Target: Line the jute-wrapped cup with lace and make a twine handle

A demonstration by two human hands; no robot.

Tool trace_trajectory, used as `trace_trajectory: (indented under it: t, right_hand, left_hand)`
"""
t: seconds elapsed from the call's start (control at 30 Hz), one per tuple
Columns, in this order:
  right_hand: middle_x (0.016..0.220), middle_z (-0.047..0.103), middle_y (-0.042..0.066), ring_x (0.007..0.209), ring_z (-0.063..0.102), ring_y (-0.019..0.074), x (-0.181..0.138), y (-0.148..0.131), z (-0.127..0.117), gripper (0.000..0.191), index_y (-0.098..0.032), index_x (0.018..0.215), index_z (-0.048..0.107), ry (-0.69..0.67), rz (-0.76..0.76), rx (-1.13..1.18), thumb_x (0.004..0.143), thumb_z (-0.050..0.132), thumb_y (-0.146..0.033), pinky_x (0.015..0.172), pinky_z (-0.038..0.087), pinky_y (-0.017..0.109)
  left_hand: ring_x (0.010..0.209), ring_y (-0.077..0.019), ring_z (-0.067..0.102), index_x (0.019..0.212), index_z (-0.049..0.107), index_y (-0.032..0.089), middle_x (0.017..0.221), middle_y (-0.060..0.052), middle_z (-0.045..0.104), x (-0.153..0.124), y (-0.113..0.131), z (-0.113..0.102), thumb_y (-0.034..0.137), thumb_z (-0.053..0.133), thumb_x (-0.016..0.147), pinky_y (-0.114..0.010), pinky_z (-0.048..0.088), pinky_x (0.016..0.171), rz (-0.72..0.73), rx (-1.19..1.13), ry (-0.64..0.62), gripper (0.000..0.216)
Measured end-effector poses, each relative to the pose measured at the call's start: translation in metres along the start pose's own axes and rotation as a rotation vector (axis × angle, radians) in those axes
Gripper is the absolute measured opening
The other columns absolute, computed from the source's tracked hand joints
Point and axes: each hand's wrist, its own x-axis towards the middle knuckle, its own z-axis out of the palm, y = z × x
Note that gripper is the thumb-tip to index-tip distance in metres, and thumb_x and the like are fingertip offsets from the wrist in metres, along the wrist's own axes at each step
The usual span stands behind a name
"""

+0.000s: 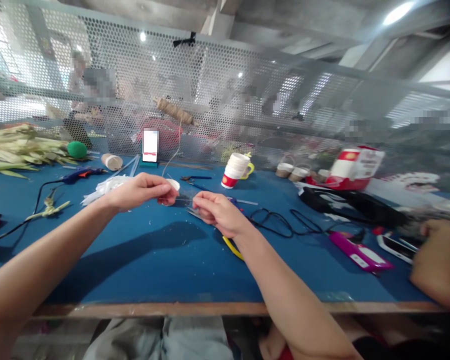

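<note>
My left hand (pixel 148 191) is closed in a pinch above the blue table (pixel 165 272). Right beside its fingertips shows the rim of a small white round piece (pixel 173 185); I cannot tell whether the hand touches it. My right hand (pixel 219 212) is also pinched, a short way to the right. Between the two sets of fingertips runs a thin, blurred strand (pixel 183 200). Under the right hand lies a tool with a yellow handle (pixel 232 248), its metal end partly showing; the hand hides its middle.
Stacked paper cups (pixel 234 170) stand behind the hands, near pliers (pixel 197 177). White strips (pixel 107 187), a glue gun (pixel 84 173) and husks (pixel 22 147) lie left. A phone (pixel 150 146) leans by the mesh. A black cable (pixel 273 222), purple case (pixel 360 251) and another person's arm (pixel 440 265) are right.
</note>
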Motion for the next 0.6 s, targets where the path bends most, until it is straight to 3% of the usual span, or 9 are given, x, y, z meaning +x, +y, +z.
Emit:
trace_trajectory:
  t: [0.07,0.13,0.23,0.3,0.37,0.43,0.5,0.6]
  right_hand:
    - [0.039,0.023,-0.012,0.037,0.012,0.0039,-0.001,-0.002,-0.002,0.017,-0.017,0.063,0.049,-0.056,0.042,0.127,0.074,0.054,-0.029,0.037,0.009,0.019]
    - [0.038,0.022,-0.012,0.036,0.012,0.0036,-0.001,-0.003,-0.002,0.018,-0.017,0.062,0.049,-0.106,0.070,0.200,0.073,0.056,-0.029,0.037,0.009,0.018]
    - [0.038,0.021,-0.012,0.037,0.012,0.0035,-0.002,-0.002,0.003,0.019,-0.017,0.062,0.049,-0.156,0.097,0.221,0.074,0.057,-0.030,0.037,0.009,0.018]
    - [0.040,0.022,-0.012,0.037,0.012,0.0037,-0.003,0.000,0.006,0.020,-0.017,0.063,0.049,-0.154,0.092,0.173,0.074,0.057,-0.032,0.037,0.010,0.018]
    - [0.042,0.024,-0.011,0.039,0.014,0.0043,-0.003,0.001,0.008,0.021,-0.017,0.066,0.051,-0.127,0.053,0.085,0.076,0.057,-0.034,0.038,0.011,0.019]
    - [0.044,0.026,-0.010,0.040,0.018,0.0053,-0.004,0.002,0.010,0.021,-0.017,0.070,0.052,-0.083,-0.013,-0.041,0.077,0.055,-0.037,0.039,0.014,0.020]
    - [0.049,0.035,-0.007,0.044,0.027,0.0064,-0.005,0.003,0.012,0.020,-0.017,0.072,0.054,-0.025,-0.118,-0.207,0.079,0.053,-0.036,0.042,0.020,0.021]
    - [0.060,0.044,-0.003,0.054,0.036,0.0083,-0.008,0.003,0.016,0.017,-0.017,0.075,0.056,0.044,-0.271,-0.491,0.082,0.049,-0.031,0.051,0.028,0.022]
  left_hand:
    - [0.068,-0.0123,0.059,0.087,0.065,0.015,0.078,-0.006,0.067,0.000,-0.004,0.000,0.031,0.052,0.082,-0.025,0.048,0.063,0.182,0.110,0.245,0.021]
    - [0.080,-0.0145,0.058,0.089,0.066,0.018,0.088,-0.007,0.066,0.000,-0.007,0.004,0.029,0.057,0.079,-0.029,0.047,0.072,0.381,0.369,0.413,0.017]
    - [0.087,-0.0165,0.053,0.090,0.066,0.022,0.090,-0.005,0.066,-0.001,-0.009,0.015,0.028,0.059,0.079,-0.033,0.044,0.076,0.605,0.679,0.409,0.015]
    - [0.084,-0.0169,0.052,0.086,0.067,0.022,0.083,-0.004,0.068,-0.002,-0.009,0.021,0.031,0.059,0.078,-0.032,0.042,0.073,0.653,0.766,0.378,0.014]
    - [0.081,-0.0172,0.051,0.080,0.068,0.022,0.077,-0.003,0.068,-0.002,-0.006,0.026,0.033,0.058,0.079,-0.031,0.039,0.069,0.609,0.803,0.371,0.015]
    - [0.078,-0.0175,0.052,0.074,0.068,0.020,0.073,-0.003,0.068,-0.003,-0.003,0.028,0.034,0.056,0.080,-0.032,0.037,0.069,0.477,0.778,0.357,0.019]
    - [0.073,-0.0167,0.053,0.067,0.067,0.018,0.068,-0.004,0.067,-0.003,0.001,0.029,0.035,0.054,0.081,-0.031,0.038,0.068,0.256,0.656,0.311,0.025]
    - [0.057,-0.0122,0.052,0.063,0.066,0.015,0.058,-0.002,0.064,-0.002,0.000,0.029,0.038,0.053,0.078,-0.025,0.039,0.056,-0.157,0.307,0.130,0.031]
